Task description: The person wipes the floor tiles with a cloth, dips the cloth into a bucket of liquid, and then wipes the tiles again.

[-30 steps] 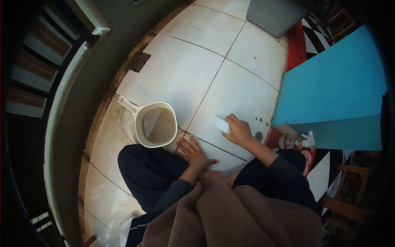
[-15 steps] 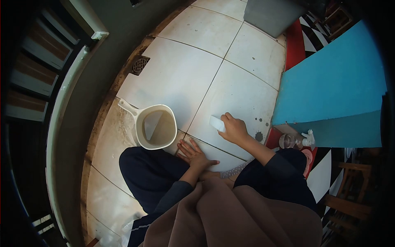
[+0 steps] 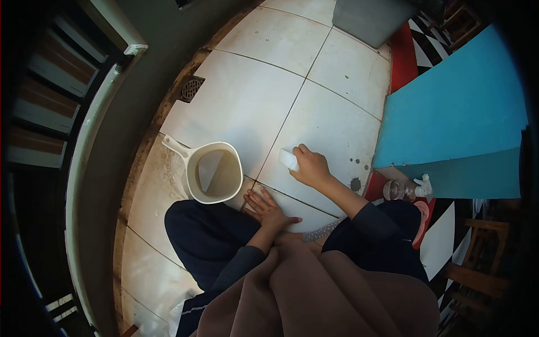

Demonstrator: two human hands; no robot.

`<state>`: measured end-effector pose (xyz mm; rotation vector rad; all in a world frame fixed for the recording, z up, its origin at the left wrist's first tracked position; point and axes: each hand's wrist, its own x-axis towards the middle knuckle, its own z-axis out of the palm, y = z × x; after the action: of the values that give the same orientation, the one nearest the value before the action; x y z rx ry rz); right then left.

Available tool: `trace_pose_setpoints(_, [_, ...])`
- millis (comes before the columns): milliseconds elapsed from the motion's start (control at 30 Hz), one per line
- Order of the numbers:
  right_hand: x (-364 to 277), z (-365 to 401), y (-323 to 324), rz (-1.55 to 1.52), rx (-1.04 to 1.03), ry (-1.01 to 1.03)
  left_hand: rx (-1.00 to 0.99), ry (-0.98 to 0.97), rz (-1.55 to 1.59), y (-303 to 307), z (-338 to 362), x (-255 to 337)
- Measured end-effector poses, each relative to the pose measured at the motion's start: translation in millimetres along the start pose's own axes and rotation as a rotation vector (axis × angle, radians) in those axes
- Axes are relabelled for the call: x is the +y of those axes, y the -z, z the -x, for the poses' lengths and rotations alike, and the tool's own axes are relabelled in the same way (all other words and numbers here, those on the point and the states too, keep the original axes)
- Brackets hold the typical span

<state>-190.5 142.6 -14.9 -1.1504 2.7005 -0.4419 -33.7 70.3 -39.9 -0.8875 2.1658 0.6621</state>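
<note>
My right hand (image 3: 310, 167) is closed around a white block-shaped sponge (image 3: 288, 159), held against the floor tile. Its fingers wrap over the back of the sponge, hiding part of it. My left hand (image 3: 269, 214) lies flat on the floor with fingers spread, holding nothing. Just left of that hand a cream-white water dipper (image 3: 240, 182) stands upright, its handle pointing to the upper left. Cloudy water (image 3: 224, 174) is inside, with a pale patch that may be a reflection.
White floor tiles (image 3: 236, 101) with dark grout surround me. A floor drain (image 3: 191, 89) sits by the left wall. At right are a blue block-like structure (image 3: 449, 112), a clear spray bottle (image 3: 394, 190) and dark spots (image 3: 355, 183). A grey bin-like container (image 3: 365, 22) stands at the top.
My right hand has moved with the sponge a little up and to the left across the tile. My left hand and the dipper stay in place.
</note>
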Motion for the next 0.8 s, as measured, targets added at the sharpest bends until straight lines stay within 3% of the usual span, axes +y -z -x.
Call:
trace_pose_setpoints(100, [8.7,-10.6,11.7,-0.004,0.009,-0.006,0.007,-0.022,0.015,-1.2,-0.6,-2.4])
trace_pose_setpoints(300, [47.4,-91.1,25.5,0.067,0.18,-0.254,0.001,-0.021,0.022,-5.6,-5.4,-3.3])
trace_pose_setpoints(400, [41.9,-89.7,14.6,0.121,0.171,-0.199,0.016,-0.027,0.041,-6.3,-4.9,-4.1])
trace_pose_setpoints(600, [-3.9,-26.3,5.1,0.053,-0.044,0.005,0.006,-0.021,0.018,-3.8,-3.9,-2.4])
trace_pose_setpoints(800, [36.8,-92.9,26.0,0.08,0.161,-0.226,-0.01,-0.028,0.019,-2.8,-2.3,-3.1])
